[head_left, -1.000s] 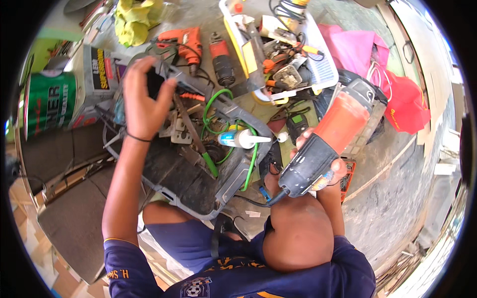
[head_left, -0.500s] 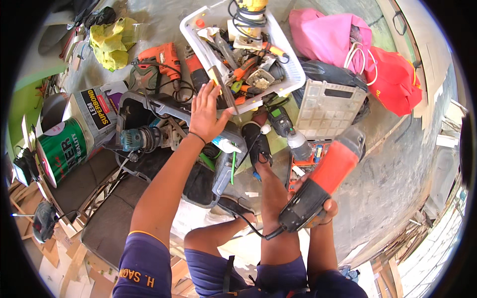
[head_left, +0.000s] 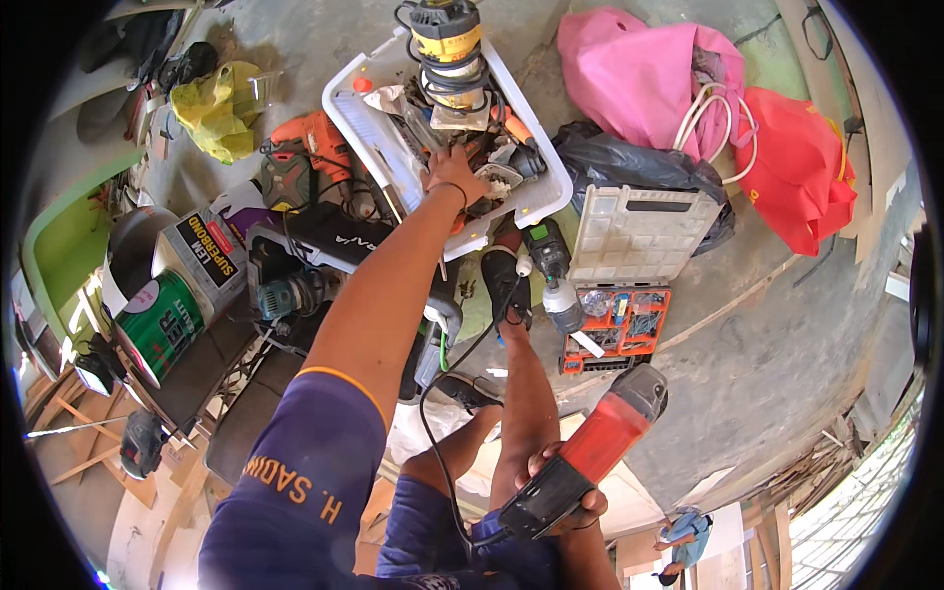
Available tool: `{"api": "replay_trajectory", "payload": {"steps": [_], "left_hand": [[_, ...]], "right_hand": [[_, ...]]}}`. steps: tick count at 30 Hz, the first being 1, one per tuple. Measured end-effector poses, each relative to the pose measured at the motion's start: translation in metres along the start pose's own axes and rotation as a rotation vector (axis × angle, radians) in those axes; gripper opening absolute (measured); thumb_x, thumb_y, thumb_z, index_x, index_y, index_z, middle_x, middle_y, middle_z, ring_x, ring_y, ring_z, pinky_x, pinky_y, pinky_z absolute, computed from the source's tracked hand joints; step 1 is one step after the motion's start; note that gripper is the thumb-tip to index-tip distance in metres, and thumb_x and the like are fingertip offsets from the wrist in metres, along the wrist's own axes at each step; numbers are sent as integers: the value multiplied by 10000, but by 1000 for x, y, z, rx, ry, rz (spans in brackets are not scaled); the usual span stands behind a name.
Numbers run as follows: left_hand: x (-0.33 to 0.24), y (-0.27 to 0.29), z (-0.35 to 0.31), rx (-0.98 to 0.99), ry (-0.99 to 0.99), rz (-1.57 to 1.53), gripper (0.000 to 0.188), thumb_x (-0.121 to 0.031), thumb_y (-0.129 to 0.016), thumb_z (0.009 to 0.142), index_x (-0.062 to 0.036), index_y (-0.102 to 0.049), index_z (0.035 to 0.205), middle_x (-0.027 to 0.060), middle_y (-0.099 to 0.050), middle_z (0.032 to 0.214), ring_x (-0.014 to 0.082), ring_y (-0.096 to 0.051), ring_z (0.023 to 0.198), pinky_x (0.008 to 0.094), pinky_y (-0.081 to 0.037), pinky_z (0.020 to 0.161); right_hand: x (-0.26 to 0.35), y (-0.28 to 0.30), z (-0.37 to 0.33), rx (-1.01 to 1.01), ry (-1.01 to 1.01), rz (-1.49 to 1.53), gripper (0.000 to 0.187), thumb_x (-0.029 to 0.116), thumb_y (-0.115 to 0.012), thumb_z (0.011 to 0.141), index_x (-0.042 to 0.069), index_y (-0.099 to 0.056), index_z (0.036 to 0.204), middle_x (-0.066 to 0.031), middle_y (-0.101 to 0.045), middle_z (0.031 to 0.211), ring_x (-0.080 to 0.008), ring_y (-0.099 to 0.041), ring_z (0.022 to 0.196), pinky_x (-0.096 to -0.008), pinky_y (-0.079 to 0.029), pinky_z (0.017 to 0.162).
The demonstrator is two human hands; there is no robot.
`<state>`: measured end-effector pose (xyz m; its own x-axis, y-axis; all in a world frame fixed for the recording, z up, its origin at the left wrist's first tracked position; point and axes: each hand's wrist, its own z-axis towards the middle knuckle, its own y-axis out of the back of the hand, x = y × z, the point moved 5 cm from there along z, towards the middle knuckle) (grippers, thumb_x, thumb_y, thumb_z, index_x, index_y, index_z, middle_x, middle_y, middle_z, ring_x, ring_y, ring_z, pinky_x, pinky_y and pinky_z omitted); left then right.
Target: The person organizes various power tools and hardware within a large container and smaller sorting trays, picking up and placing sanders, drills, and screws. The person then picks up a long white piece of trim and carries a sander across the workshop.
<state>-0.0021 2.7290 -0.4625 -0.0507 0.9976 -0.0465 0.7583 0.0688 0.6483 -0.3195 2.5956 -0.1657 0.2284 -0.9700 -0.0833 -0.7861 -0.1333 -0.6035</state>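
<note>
My left hand (head_left: pixel 456 181) reaches over the near side of a white plastic basket (head_left: pixel 547 202), fingers apart and touching the jumble of hand tools inside. My forearm covers part of the basket's near left side, and the fingertips are partly lost among the tools. A yellow-and-black power tool (head_left: pixel 447 44) with its cord wound round it stands at the basket's far end. Near my lap, my right hand (head_left: pixel 580 506) grips a red-and-black angle grinder (head_left: pixel 598 436) around its body. Its black cord (head_left: pixel 430 398) loops to the left past my knee.
An orange organizer (head_left: pixel 629 329) with its lid raised holds small hardware, beside a green-and-black cordless drill (head_left: pixel 551 261). Pink (head_left: pixel 639 69) and red bags (head_left: pixel 795 172) lie far right. An orange drill (head_left: pixel 315 143), a teal power tool (head_left: pixel 287 295) and a green can (head_left: pixel 162 324) are left. Another person (head_left: pixel 685 539) is lower right.
My left hand has moved from above the basket's near edge into its tools. My right hand has lowered the angle grinder toward my lap, uncovering the orange organizer.
</note>
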Motion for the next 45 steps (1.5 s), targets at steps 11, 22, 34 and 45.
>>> {"api": "replay_trajectory", "payload": {"steps": [11, 22, 34, 45], "left_hand": [[25, -33, -6, 97, -62, 94, 708, -524, -630, 715, -25, -383, 1152, 206, -576, 1092, 327, -590, 998, 408, -430, 869], [-15, 125, 40, -455, -69, -901, 1022, -549, -805, 496, 66, -375, 1191, 210, -512, 1199, 282, -521, 1109, 347, -420, 927], [93, 200, -16, -434, -241, -1451, 494, -380, -644, 781, -29, -561, 1118, 54, -585, 1036, 168, -560, 940, 308, -425, 865], [263, 189, -35, -660, 289, -689, 577, -489, -738, 638, -70, -655, 1026, 52, -652, 986, 179, -605, 917, 302, -440, 832]], "right_hand": [[6, -6, 3, 21, -17, 32, 734, 331, -714, 675, -27, -358, 1208, -182, -491, 1069, -362, -530, 1003, -424, -494, 812], [-9, -1, -7, 41, 12, 43, 732, 343, -693, 707, -48, -341, 1217, -204, -479, 1079, -370, -535, 1001, -446, -483, 856], [1, -11, -17, -31, 56, 21, 714, 336, -728, 663, -19, -410, 1195, -151, -517, 1050, -266, -531, 994, -441, -429, 901], [-15, 5, -7, -28, 29, 46, 732, 306, -712, 653, -34, -377, 1209, -155, -498, 1093, -249, -498, 1035, -443, -431, 887]]}}
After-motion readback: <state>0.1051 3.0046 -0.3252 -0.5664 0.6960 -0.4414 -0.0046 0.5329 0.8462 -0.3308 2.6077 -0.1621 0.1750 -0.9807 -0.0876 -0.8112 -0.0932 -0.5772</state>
